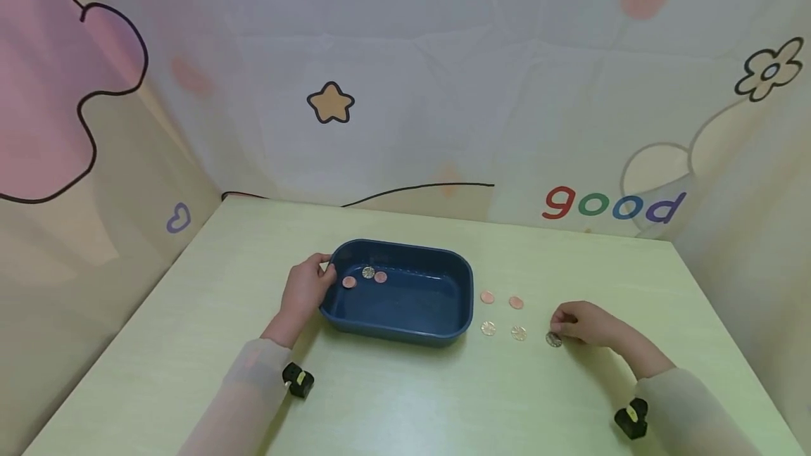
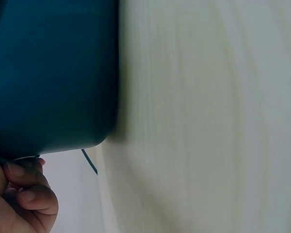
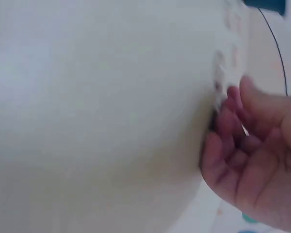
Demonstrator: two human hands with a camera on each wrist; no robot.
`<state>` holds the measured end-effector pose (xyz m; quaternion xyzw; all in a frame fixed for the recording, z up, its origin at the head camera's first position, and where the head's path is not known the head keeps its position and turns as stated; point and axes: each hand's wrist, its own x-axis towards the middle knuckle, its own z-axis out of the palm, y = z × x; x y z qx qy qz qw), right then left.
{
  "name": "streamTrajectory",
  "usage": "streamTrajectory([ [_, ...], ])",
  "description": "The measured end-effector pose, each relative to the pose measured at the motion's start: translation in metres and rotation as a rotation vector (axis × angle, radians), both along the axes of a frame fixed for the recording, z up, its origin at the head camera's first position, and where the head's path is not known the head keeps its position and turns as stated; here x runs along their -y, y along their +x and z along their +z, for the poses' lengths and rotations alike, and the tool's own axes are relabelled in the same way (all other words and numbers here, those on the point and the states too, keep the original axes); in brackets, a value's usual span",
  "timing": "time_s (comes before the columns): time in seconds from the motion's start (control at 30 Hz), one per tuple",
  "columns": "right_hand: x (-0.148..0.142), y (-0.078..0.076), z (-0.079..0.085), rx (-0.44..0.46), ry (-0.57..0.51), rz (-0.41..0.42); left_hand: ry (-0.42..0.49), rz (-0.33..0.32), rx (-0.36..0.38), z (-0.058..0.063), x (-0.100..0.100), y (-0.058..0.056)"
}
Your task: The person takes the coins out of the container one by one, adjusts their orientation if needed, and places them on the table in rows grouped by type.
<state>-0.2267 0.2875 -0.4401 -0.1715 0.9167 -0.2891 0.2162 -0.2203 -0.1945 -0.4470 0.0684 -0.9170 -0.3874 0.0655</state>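
The left hand (image 1: 307,289) grips the tray (image 1: 395,336) at its left end wall, with thumb and fingers closed on the rim. The fingers of the right hand (image 1: 586,324) are bent, with the tips at the dark coin (image 1: 554,340); whether they pinch it or only touch it cannot be told, as the right wrist view is blurred. The dark coin is at table level, directly below the right fingertips. Left of these fingertips are two gold coins (image 1: 519,333) in a row and, farther from the person, two pink coins (image 1: 516,302). Beyond them, between the two hands, is the tray. Inside it, just right of the left fingers, are one pale coin (image 1: 368,272) and two copper coins (image 1: 349,282). The table (image 1: 393,400) extends around both hands; a printed cloth (image 1: 405,118) hangs behind it, beyond the reach of the fingers.
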Motion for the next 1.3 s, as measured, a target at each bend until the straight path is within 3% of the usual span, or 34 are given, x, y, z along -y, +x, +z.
streamTrajectory([
  [0.1, -0.009, -0.007, 0.004, 0.156, -0.08, -0.002, 0.001, -0.001, 0.007, -0.001, 0.0, 0.0],
  [0.2, -0.011, -0.013, 0.012, 0.205, -0.086, -0.006, -0.001, 0.002, 0.01, -0.002, 0.0, -0.001],
  [0.47, 0.011, -0.028, 0.045, 0.126, -0.129, -0.021, 0.0, 0.004, 0.004, 0.001, -0.001, 0.0],
  [0.83, 0.075, -0.046, 0.078, -0.032, -0.217, -0.002, -0.005, -0.005, 0.003, 0.001, -0.001, -0.001],
  [1.3, 0.153, -0.072, 0.103, -0.022, -0.148, 0.127, -0.02, 0.003, 0.02, 0.0, -0.001, -0.002],
])
